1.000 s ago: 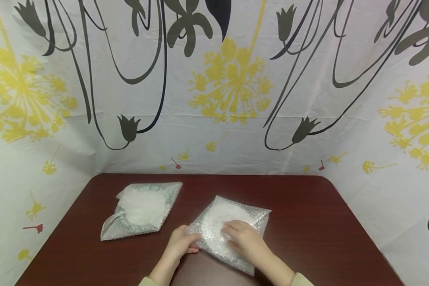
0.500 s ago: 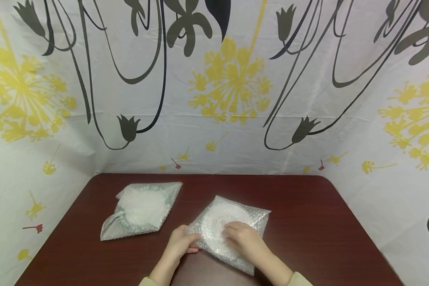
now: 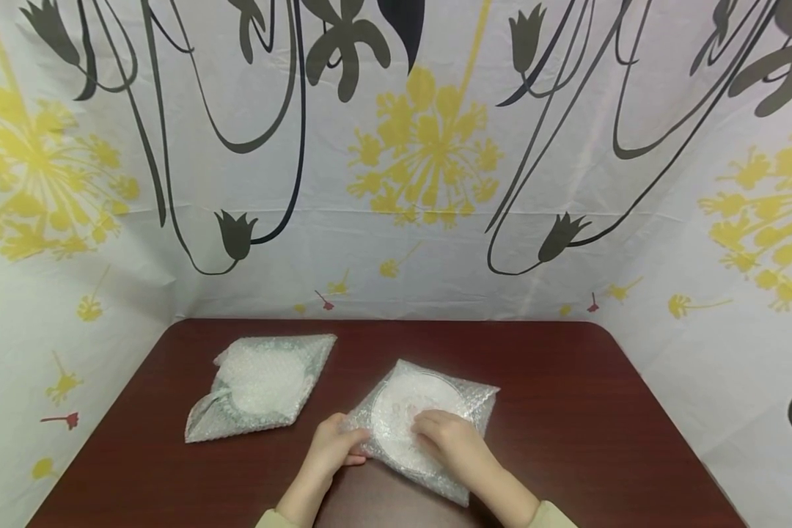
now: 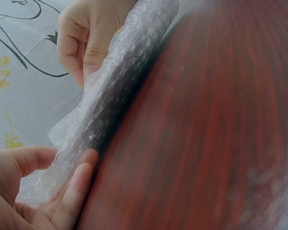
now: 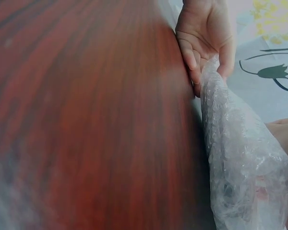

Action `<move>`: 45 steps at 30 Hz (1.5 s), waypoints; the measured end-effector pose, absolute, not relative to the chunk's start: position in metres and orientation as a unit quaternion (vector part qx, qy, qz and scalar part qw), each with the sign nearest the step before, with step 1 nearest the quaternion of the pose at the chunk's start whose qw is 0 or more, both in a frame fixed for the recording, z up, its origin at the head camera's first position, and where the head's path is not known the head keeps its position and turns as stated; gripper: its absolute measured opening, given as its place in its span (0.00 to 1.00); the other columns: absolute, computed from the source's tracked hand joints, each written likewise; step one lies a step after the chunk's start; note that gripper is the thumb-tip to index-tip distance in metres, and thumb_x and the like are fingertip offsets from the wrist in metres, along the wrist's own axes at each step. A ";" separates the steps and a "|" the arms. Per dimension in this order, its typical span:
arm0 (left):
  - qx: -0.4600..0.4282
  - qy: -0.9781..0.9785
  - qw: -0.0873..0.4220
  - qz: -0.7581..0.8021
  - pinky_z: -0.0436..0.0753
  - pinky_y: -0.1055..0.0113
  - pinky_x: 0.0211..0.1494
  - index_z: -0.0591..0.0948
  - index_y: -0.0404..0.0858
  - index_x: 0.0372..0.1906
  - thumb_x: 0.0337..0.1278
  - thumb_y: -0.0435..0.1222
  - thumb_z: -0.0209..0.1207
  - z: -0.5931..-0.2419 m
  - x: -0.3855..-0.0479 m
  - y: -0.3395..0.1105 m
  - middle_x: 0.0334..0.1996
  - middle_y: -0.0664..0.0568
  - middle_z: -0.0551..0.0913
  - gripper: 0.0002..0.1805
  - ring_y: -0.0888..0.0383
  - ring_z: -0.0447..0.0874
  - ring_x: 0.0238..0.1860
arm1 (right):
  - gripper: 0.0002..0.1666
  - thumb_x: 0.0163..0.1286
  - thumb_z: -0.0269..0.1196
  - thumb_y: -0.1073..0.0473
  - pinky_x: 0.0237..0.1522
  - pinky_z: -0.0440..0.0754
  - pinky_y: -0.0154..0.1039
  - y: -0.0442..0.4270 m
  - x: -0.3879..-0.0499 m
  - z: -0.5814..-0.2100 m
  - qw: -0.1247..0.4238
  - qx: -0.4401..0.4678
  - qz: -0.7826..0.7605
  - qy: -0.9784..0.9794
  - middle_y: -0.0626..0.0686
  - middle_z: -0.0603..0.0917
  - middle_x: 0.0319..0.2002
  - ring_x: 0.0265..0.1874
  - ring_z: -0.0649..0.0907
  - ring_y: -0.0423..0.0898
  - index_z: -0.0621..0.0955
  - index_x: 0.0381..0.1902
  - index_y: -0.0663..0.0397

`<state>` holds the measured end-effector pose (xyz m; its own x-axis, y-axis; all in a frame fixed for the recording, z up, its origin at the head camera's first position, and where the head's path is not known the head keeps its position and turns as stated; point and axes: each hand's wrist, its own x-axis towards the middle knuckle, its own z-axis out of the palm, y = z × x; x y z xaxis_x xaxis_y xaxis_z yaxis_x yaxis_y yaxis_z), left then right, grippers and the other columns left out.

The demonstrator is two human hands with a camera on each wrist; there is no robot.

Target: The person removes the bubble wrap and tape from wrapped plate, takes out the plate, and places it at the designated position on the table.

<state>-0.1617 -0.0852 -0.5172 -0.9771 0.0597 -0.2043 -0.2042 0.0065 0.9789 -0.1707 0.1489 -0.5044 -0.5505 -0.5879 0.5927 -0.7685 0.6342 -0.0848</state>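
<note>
A flat bubble-wrapped package (image 3: 392, 418) with a white, round, plate-like thing inside lies on the table in front of me. At its left corner, my left hand (image 3: 333, 444) pinches the wrap, thumb on top and fingers underneath. My right hand (image 3: 458, 444) is on top of the package, its fingers bent and drawn together at the middle of the wrap. In the left wrist view the thumb of the right hand (image 4: 93, 36) meets the bubble wrap (image 4: 120, 72); its fingertips are partly hidden. The right wrist view shows the left hand (image 5: 204, 40) gripping the wrap's tip.
A second bubble-wrapped package (image 3: 264, 385), also with a white round thing inside, lies at the back left. Both rest on a dark red-brown wooden table (image 3: 567, 411). A white cloth (image 3: 429, 279) with yellow and grey flowers surrounds the table's back and sides.
The right hand's spread fingers have drawn closer together on top of the package. Left hand and both packages stay where they were.
</note>
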 end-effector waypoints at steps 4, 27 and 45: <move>-0.053 0.703 0.095 0.703 0.84 0.62 0.27 0.71 0.22 0.45 0.50 0.28 0.63 -0.517 -0.162 -0.085 0.31 0.43 0.80 0.19 0.53 0.84 0.23 | 0.08 0.55 0.70 0.61 0.44 0.81 0.36 0.149 -0.171 -0.505 0.265 0.386 0.169 -0.868 0.47 0.85 0.37 0.38 0.84 0.43 0.83 0.34 0.49; -0.051 0.701 0.096 0.704 0.84 0.62 0.27 0.71 0.21 0.46 0.53 0.26 0.60 -0.522 -0.164 -0.086 0.31 0.44 0.80 0.18 0.54 0.84 0.23 | 0.09 0.56 0.69 0.63 0.35 0.81 0.31 0.148 -0.169 -0.511 0.274 0.370 0.181 -0.869 0.43 0.83 0.36 0.32 0.83 0.39 0.80 0.34 0.48; -0.051 0.693 0.095 0.713 0.84 0.61 0.27 0.71 0.22 0.46 0.51 0.27 0.60 -0.518 -0.163 -0.085 0.29 0.45 0.81 0.18 0.53 0.84 0.23 | 0.09 0.57 0.67 0.63 0.36 0.81 0.32 0.147 -0.168 -0.510 0.267 0.357 0.179 -0.877 0.43 0.84 0.36 0.34 0.84 0.39 0.80 0.36 0.48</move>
